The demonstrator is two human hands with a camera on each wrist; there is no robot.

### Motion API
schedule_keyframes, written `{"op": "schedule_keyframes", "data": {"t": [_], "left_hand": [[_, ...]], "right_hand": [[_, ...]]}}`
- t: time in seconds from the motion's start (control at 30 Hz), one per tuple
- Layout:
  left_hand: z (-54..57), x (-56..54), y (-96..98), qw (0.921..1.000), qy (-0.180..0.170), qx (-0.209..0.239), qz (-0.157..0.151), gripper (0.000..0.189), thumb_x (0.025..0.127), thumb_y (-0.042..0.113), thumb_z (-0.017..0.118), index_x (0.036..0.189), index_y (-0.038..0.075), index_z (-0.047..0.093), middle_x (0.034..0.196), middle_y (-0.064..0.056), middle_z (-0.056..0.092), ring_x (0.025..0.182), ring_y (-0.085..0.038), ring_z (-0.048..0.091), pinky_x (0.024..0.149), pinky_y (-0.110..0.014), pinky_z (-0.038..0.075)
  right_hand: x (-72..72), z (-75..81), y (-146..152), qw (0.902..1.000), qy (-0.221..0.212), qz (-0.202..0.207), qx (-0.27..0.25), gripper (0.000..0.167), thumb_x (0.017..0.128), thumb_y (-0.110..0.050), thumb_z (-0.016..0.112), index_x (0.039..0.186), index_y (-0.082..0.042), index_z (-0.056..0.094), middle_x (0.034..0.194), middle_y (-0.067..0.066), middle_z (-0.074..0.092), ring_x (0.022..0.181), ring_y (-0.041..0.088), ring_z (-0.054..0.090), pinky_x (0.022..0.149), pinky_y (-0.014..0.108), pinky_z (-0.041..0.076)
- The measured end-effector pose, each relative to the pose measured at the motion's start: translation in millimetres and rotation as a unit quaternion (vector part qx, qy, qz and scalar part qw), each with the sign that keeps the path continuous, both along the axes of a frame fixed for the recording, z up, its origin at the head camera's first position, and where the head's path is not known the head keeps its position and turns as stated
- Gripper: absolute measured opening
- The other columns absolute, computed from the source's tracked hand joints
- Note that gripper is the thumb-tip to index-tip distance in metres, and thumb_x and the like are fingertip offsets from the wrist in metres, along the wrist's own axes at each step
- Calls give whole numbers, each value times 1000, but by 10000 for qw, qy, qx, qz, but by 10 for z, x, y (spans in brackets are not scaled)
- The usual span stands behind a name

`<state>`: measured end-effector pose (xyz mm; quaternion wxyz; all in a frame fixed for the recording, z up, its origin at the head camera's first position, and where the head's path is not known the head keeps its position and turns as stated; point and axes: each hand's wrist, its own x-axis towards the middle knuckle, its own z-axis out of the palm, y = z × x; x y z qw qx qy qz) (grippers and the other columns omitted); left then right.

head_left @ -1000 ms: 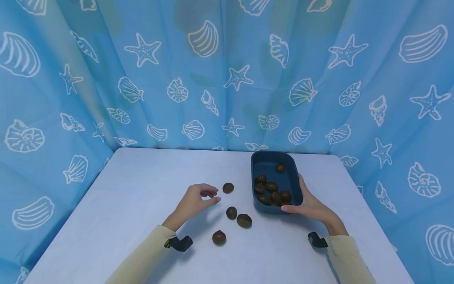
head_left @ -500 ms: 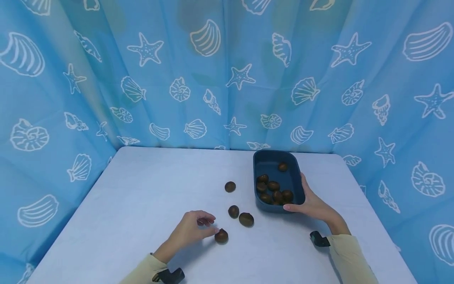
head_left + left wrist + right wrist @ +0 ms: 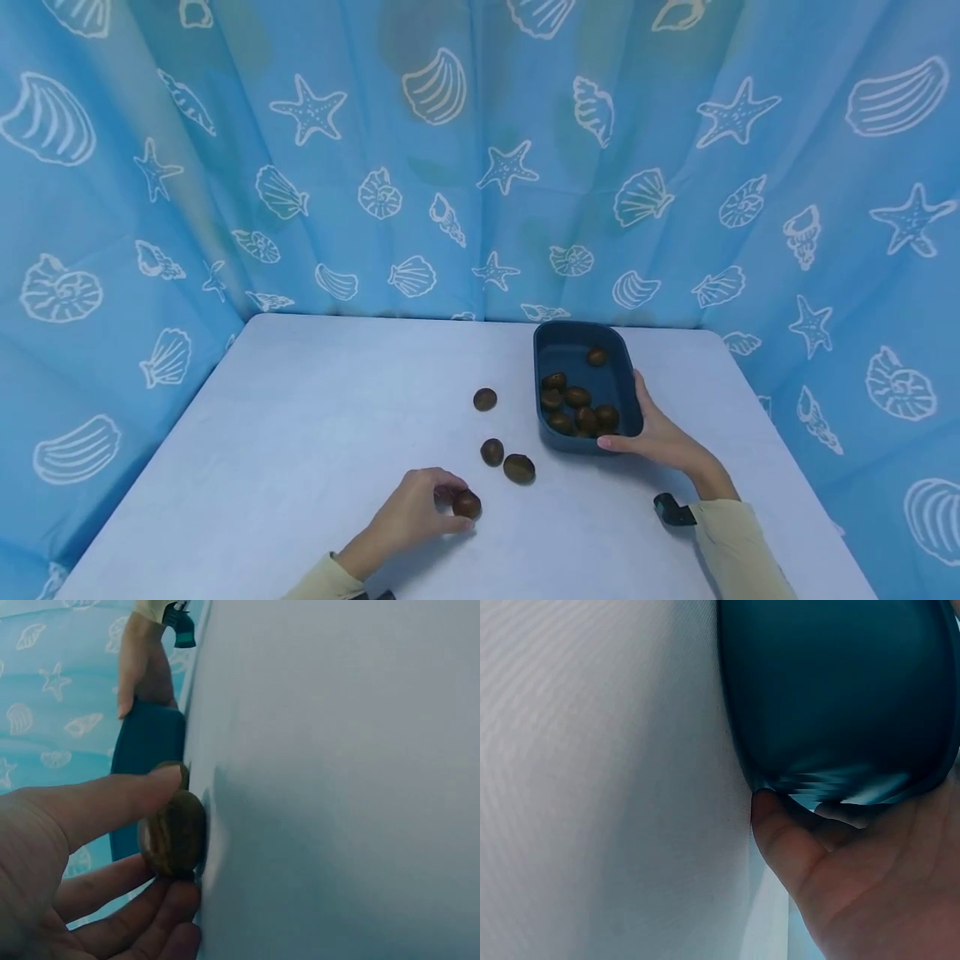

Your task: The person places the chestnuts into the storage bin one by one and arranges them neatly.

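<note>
My left hand (image 3: 415,515) is low over the near part of the table, its thumb and fingers around a brown chestnut (image 3: 467,505). In the left wrist view the thumb lies along one side of that chestnut (image 3: 174,834) and the fingers are bent at its other side. To the right, my right hand (image 3: 660,435) grips the near right corner of a dark blue rectangular box (image 3: 587,445). The box's side wall (image 3: 832,690) fills much of the right wrist view, with the thumb at its edge. Several chestnuts (image 3: 577,397) lie inside it, mostly toward the near end.
Between the left hand and the box, three more chestnuts rest on the white table (image 3: 337,392): a far one (image 3: 485,399), a middle one (image 3: 492,452) and a larger one (image 3: 519,468). A blue curtain (image 3: 450,167) with shell prints surrounds the table's back and sides.
My left hand has moved toward the near edge, down to the nearest chestnut, and its thumb and fingers have closed around it. The right hand and box have stayed in place.
</note>
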<state>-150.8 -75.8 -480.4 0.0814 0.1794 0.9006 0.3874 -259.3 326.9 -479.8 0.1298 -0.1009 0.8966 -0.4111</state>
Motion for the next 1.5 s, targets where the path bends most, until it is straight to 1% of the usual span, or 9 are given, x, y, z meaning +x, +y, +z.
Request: {"op": "schedule_keyframes", "data": {"t": [0.1, 0.17, 0.4, 0.53, 0.73, 0.97, 1.2, 1.4, 1.5], "left_hand": [[4, 4, 18, 9999, -85, -41, 54, 38, 77, 28, 91, 108, 11, 77, 107, -1, 79, 95, -12, 72, 89, -35, 60], [5, -2, 25, 9999, -93, -20, 95, 36, 78, 28, 90, 108, 12, 77, 105, 0, 79, 93, -11, 73, 88, -35, 60], [-3, -48, -8, 9997, 133, 119, 173, 32, 81, 31, 88, 105, 12, 78, 96, 4, 79, 84, -1, 69, 78, -24, 57], [48, -127, -52, 9992, 169, 243, 269, 29, 84, 32, 85, 105, 13, 79, 92, 7, 78, 83, -1, 67, 77, -24, 57], [175, -298, -93, 9969, 371, 390, 574, 26, 86, 31, 82, 106, 14, 79, 91, 7, 77, 87, -7, 68, 80, -29, 57], [248, -524, -30, 9907, 857, 625, 856, 25, 87, 30, 83, 106, 15, 80, 94, 7, 78, 89, -7, 68, 85, -32, 59], [365, -772, 91, 9864, 1110, 945, 756, 24, 89, 29, 82, 107, 13, 80, 98, 3, 79, 92, -12, 69, 88, -43, 59], [473, -1044, 239, 9826, 1257, 1182, 684, 24, 91, 31, 80, 108, 14, 80, 106, 1, 80, 98, -17, 69, 90, -42, 59], [503, -1178, 315, 9817, 1244, 1285, 652, 26, 91, 31, 80, 108, 13, 81, 107, -1, 80, 98, -18, 69, 91, -42, 59]], "right_hand": [[11, 0, 8, 10000, -2, 5, -2, 136, 84, -45, 81, 161, -21, -29, 173, 23, -13, 156, 58, 2, 115, 81, 18], [15, 6, 13, 10000, 17, -6, 11, 136, 84, -45, 81, 161, -22, -28, 173, 23, -13, 156, 58, 2, 115, 81, 17], [15, 17, 6, 10000, 15, 9, 32, 136, 84, -45, 82, 161, -20, -27, 173, 24, -13, 156, 58, 3, 115, 81, 19], [22, 34, -12, 10000, -6, 16, 30, 136, 83, -44, 82, 162, -20, -26, 173, 24, -13, 156, 59, 3, 115, 81, 19], [30, 58, -15, 10000, -15, 1, -11, 135, 83, -43, 82, 162, -20, -25, 173, 24, -11, 156, 58, 4, 115, 81, 19], [30, 29, -10, 10000, -12, -6, -76, 134, 84, -43, 81, 162, -20, -25, 173, 23, -11, 156, 57, 4, 115, 81, 18], [38, 43, -25, 9999, 29, 18, -115, 134, 83, -43, 82, 163, -21, -23, 173, 24, -8, 156, 57, 6, 114, 82, 19], [46, 52, -14, 10000, -18, -19, -42, 135, 83, -44, 82, 162, -20, -25, 173, 24, -11, 156, 57, 4, 115, 81, 18], [46, 45, -7, 10000, -34, -15, -43, 135, 84, -45, 81, 162, -19, -26, 173, 24, -12, 156, 57, 2, 115, 81, 17]]}}
